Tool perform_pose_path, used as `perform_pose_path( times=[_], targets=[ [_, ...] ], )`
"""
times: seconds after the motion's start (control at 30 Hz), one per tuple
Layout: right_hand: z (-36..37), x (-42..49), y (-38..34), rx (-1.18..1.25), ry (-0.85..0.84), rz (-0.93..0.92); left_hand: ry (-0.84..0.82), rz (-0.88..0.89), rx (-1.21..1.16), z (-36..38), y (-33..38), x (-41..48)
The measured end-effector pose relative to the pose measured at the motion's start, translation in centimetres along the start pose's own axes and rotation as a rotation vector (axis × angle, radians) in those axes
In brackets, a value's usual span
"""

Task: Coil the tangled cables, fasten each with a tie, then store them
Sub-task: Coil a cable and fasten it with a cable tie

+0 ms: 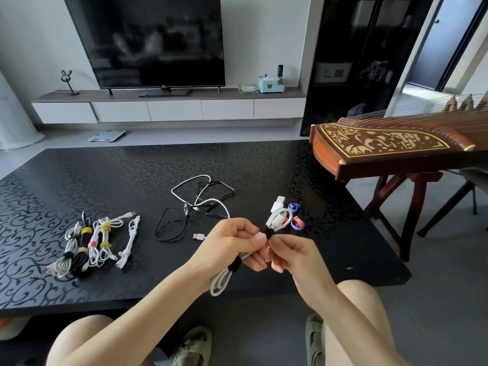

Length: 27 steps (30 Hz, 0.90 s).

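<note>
White cable coil (220, 282) slants up-right, left fingers (257, 261) gripping it, right fingers (276, 256) pinching its black tie (266, 233)

- Nothing in front of you reads clearly as words or numbers.
- The television (148, 40) carries a small pale logo (164, 87) at the middle of its bottom edge, too small to read.
- A white label (333, 72) behind the dark cabinet door (375, 35) shows a chequered square; its print is blurred.
</note>
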State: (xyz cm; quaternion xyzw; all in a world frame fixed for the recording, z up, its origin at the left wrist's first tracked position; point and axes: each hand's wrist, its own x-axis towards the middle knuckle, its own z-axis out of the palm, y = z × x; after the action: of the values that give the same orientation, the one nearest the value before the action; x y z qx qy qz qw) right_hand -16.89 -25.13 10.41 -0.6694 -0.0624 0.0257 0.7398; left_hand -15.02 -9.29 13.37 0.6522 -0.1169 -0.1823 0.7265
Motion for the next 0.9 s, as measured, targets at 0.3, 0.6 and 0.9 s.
perform_pose_path(
  times=[0.3,0.6,0.9],
  targets=[
    [0.1,-1.8,1.3,-0.331,0.054,-0.053,0.241,-0.067,-0.025,0.3,-1.4,0.6],
    [0.6,0.0,-2.1,-0.412,0.084,-0.004,0.353,0.381,0.742,1.3,-2.7,1.0],
    [0.7,1.1,-4.8,-0.224,0.058,0.250,0.194,0.585,0.860,0.7,-2.8,1.4]
  ],
)
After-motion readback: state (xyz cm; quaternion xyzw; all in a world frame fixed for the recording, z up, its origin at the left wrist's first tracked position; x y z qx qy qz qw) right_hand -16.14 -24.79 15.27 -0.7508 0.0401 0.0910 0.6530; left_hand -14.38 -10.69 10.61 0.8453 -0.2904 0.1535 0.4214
